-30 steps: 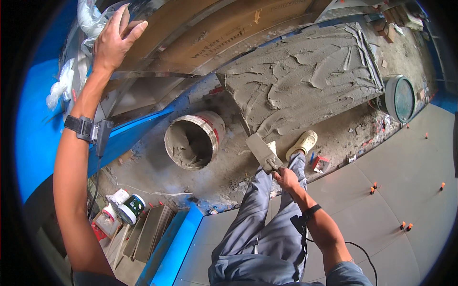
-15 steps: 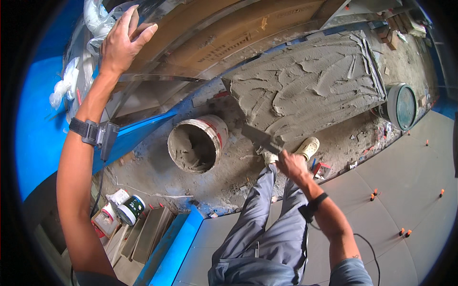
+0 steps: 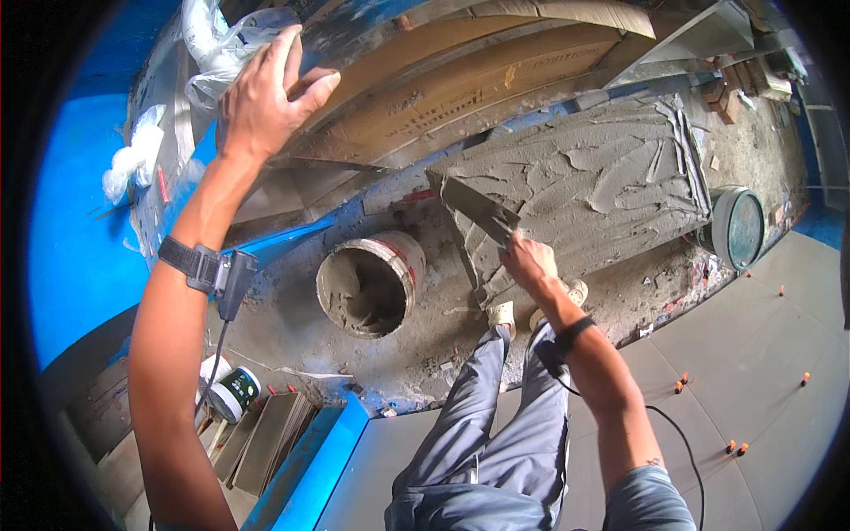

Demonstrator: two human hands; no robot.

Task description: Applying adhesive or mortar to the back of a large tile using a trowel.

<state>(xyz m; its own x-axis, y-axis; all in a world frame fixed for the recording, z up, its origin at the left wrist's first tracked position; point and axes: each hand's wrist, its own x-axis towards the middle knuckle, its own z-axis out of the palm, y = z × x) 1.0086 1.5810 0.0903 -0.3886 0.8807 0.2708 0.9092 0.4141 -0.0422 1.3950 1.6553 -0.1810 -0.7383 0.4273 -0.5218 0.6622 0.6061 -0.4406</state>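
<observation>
My right hand (image 3: 531,264) is wrapped round the handle of a trowel (image 3: 478,206). Its flat blade lies on the near left part of a large slab (image 3: 611,168) spread with grey mortar in ridges and smears. Up at the left, my left hand (image 3: 267,102) is raised with its fingers apart and holds nothing, near crumpled clear plastic (image 3: 226,49) and a cardboard box. Left of the slab, a bucket (image 3: 410,270) leans toward me, with wet grey mortar inside.
A lidded bucket (image 3: 737,228) lies by the slab's right end. Grey floor tiles (image 3: 655,372) with orange-topped spacers (image 3: 680,382) extend at the right. Long cardboard boxes (image 3: 478,84) line the far side. A small tub (image 3: 237,394) and stacked tile strips (image 3: 270,434) sit lower left.
My right hand has moved the trowel up and left, from the slab's near edge onto its mortar. My left hand has shifted right and slightly down, still open.
</observation>
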